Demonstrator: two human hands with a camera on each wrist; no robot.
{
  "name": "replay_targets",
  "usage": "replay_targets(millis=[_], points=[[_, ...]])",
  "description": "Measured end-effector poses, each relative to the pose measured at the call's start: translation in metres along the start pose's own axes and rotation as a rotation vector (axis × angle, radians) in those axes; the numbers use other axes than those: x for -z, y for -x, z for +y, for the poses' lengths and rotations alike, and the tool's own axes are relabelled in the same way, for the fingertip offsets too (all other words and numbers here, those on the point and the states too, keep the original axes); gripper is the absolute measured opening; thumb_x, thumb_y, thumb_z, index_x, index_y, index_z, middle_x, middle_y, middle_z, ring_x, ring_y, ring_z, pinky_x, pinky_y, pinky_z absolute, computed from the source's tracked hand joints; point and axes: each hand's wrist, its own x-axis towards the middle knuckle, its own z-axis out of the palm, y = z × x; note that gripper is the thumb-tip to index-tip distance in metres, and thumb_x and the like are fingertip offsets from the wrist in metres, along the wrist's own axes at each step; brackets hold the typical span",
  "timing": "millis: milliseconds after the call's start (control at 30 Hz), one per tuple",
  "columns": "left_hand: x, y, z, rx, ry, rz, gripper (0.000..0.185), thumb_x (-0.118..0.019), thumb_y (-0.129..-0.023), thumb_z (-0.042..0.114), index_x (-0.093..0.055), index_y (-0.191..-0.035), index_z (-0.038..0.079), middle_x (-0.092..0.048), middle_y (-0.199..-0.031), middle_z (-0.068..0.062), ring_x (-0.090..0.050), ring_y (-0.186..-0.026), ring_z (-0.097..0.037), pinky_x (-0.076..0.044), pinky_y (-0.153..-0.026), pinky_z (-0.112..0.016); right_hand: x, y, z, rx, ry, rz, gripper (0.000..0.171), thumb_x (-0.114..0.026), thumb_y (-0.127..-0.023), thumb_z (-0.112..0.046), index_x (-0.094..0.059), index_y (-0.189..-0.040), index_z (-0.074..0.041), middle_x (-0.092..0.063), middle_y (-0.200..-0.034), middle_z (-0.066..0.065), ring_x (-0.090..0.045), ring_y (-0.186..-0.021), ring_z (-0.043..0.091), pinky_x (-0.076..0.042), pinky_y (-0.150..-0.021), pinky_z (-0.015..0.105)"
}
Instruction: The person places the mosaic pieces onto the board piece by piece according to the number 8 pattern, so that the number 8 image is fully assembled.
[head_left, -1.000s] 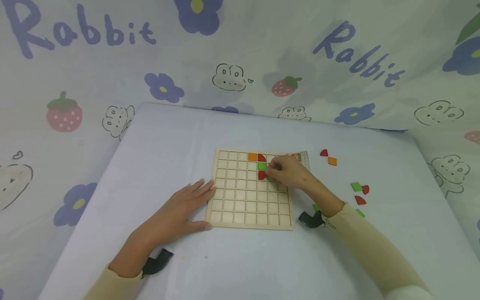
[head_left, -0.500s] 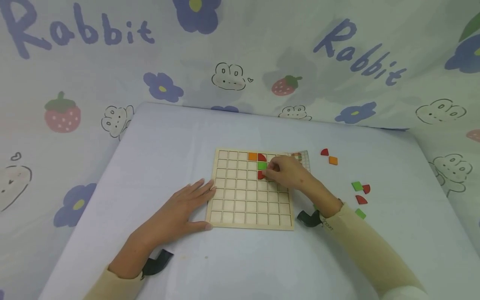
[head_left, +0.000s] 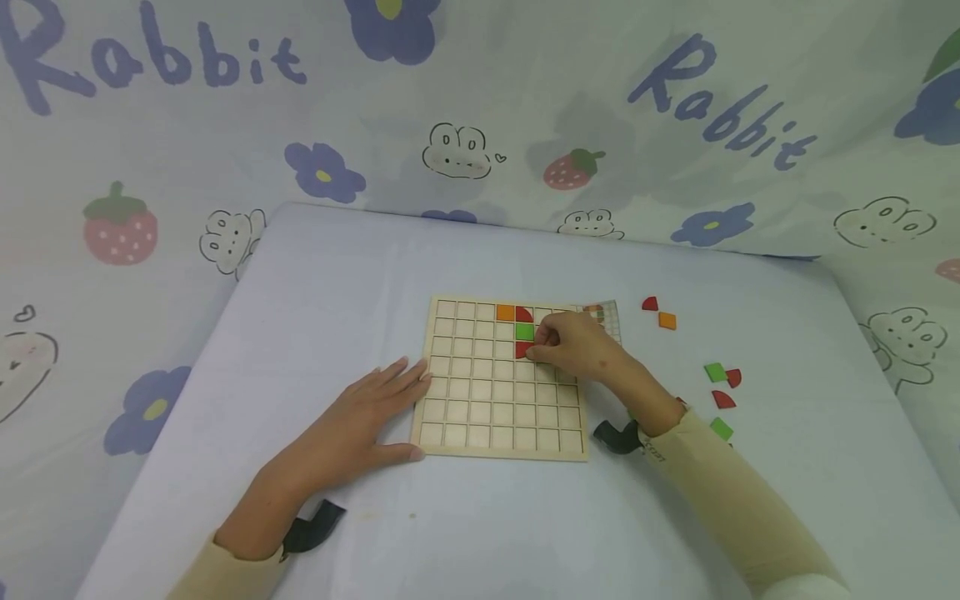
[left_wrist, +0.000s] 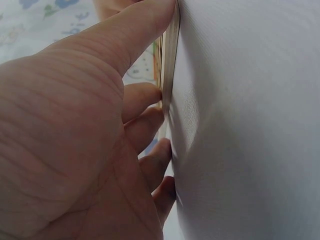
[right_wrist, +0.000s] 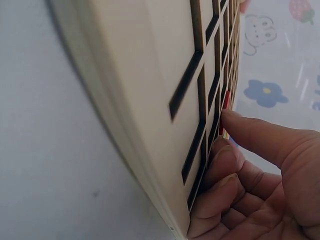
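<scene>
Cloth covers the counter (head_left: 480, 533), pale blue-white, and a printed sheet (head_left: 225, 125) hangs behind it with flowers, strawberries and bunny faces; the word "Rabbit" reads twice in purple, at 11 and 1 o'clock. A wooden grid board (head_left: 497, 408) lies flat at centre, its edges roughly square to the counter's. The right hand (head_left: 581, 346) has fingers curled, thumb and forefinger pinching a red piece (head_left: 521, 351) in a cell towards 12 o'clock, below a green square (head_left: 524, 332). The left hand (head_left: 360, 425) lies flat, fingers spread, tips touching the board's 9 o'clock edge. Loose pieces (head_left: 718, 385) lie at 3 o'clock.
</scene>
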Motion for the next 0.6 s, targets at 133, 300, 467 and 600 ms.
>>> replay_targets(millis=[133, 300, 467, 600], points=[[0.0002, 0.0005, -0.0002, -0.001, 0.004, 0.005, 0.096, -0.084, -0.087, 0.045, -0.036, -0.164, 0.014, -0.022, -0.173, 0.003, -0.014, -0.16, -0.028, -0.015, -0.127, -0.056, -0.0016, 0.0002, 0.0002, 0.012, 0.009, 0.012, 0.022, -0.08, -0.094, -0.027, -0.067, -0.087, -0.012, -0.062, -0.079, 0.0, -0.054, -0.077, 0.018, -0.045, -0.064, 0.031], [-0.0003, 0.0006, -0.0009, 0.001, 0.007, -0.003, 0.096, -0.084, -0.088, 0.045, -0.035, -0.164, 0.014, -0.02, -0.173, 0.004, -0.013, -0.16, -0.027, -0.014, -0.128, -0.055, -0.0024, 0.0009, 0.002, 0.026, 0.013, 0.016, 0.022, -0.081, -0.094, -0.026, -0.067, -0.087, -0.012, -0.062, -0.079, -0.001, -0.054, -0.077, 0.018, -0.045, -0.063, 0.03], [-0.0004, 0.0002, -0.0005, 0.0, 0.007, -0.004, 0.096, -0.084, -0.088, 0.045, -0.035, -0.164, 0.014, -0.02, -0.173, 0.004, -0.013, -0.16, -0.027, -0.013, -0.128, -0.055, -0.0032, 0.0029, 0.0065, 0.044, -0.013, 0.011, 0.017, -0.08, -0.095, -0.025, -0.069, -0.092, -0.011, -0.064, -0.082, -0.001, -0.056, -0.078, 0.018, -0.048, -0.065, 0.03], [-0.0001, 0.0003, -0.0002, 0.005, 0.006, -0.008, 0.096, -0.084, -0.088, 0.045, -0.035, -0.164, 0.014, -0.02, -0.173, 0.004, -0.012, -0.16, -0.027, -0.014, -0.128, -0.055, -0.0012, 0.0096, 0.0087, 0.095, -0.037, 0.022, 0.012, -0.076, -0.097, -0.021, -0.072, -0.098, -0.01, -0.067, -0.084, -0.002, -0.058, -0.08, 0.017, -0.051, -0.069, 0.031]])
